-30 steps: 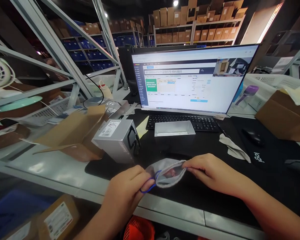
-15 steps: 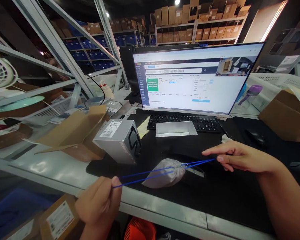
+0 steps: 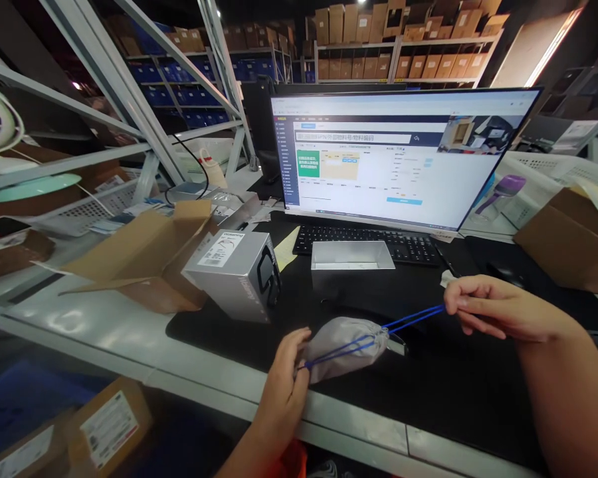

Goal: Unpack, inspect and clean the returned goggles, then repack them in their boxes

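Observation:
A small grey drawstring pouch [image 3: 346, 338] lies on the black desk mat [image 3: 428, 385] near the front edge, its mouth drawn closed. My left hand [image 3: 289, 382] is closed at the pouch's left end, gripping the pouch and one blue drawstring [image 3: 339, 352]. My right hand [image 3: 498, 309] is to the right, fingers pinched on the other blue cord [image 3: 416, 317], which runs taut from the pouch's neck. A thin dark object sticks out from under the pouch on its right side.
A silver product box [image 3: 234, 272] and an open cardboard box [image 3: 144, 255] stand to the left. Behind the pouch are a shallow silver tray [image 3: 353, 255], a keyboard [image 3: 408, 242] and a lit monitor [image 3: 403, 159]. A mouse [image 3: 503, 271] and cardboard box [image 3: 568, 236] sit at right.
My left hand moved in from the lower left to the pouch and now grips its end. My right hand stays out to the right, holding its cord taut. The pouch's mouth closed.

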The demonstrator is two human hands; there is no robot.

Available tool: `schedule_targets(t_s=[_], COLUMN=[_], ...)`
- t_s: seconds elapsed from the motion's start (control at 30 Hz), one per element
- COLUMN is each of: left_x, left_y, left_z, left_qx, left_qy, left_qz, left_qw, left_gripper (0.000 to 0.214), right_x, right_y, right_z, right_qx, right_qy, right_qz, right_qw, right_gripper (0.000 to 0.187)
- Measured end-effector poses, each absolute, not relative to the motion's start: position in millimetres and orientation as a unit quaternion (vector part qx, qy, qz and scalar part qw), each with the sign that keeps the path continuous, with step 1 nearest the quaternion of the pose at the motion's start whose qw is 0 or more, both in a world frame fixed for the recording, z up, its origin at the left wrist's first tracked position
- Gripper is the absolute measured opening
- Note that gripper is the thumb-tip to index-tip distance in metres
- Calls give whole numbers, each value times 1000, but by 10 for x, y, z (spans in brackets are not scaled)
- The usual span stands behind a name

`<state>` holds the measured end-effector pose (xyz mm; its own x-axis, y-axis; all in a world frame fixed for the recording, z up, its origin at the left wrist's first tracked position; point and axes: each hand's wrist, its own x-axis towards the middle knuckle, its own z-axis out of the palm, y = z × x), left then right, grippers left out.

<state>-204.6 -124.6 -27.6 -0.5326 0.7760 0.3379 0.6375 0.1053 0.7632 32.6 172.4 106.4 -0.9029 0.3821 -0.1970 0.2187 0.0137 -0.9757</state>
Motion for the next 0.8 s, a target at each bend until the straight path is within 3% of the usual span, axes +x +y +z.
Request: schedule_targets(t_s=[0.1, 0.2, 0.27, 0.33, 0.4, 0.47, 0.5, 0.63, 0.7, 0.8], left_x=[-1945, -1877, -1847, -1821, -1795, -1764, -1745, -1652, -1611, -1619], left_y=[-1218, -1208, -1217, -1237, -1248, -1231, -1210, -1075, -1023, -981], left_z=[-298, -295, -275, -220, -131, -25, 25, 166, 207, 265], left_qx=[475, 469, 482, 505, 535, 578, 605, 709, 737, 727], left_qy=[726, 713, 701, 687, 671, 650, 633, 534, 495, 494], left_qz=[484, 510, 521, 522, 513, 489, 475, 441, 444, 460], left_qw=[115, 103, 67, 28, -15, -65, -89, -132, -124, -122], left_gripper=[46, 47, 46, 46, 46, 47, 47, 44, 44, 48], right_x=[117, -50, -72, -37, 7, 20, 13, -65, -100, -87], right_y=[1591, 1301, 1032, 760, 541, 396, 349, 270, 308, 522], right_z=[980, 910, 900, 912, 917, 894, 873, 798, 813, 925], right_qx=[-244, -254, -237, -202, -172, -161, -160, -152, -158, -178], right_qy=[-596, -583, -671, -782, -870, -930, -950, -974, -971, -940], right_qz=[748, 729, 662, 568, 454, 324, 258, 94, 115, 250], right_qw=[161, 253, 235, 157, 82, 59, 70, 136, 140, 147], right_gripper=[16, 26, 41, 60, 90, 119, 125, 98, 82, 55])
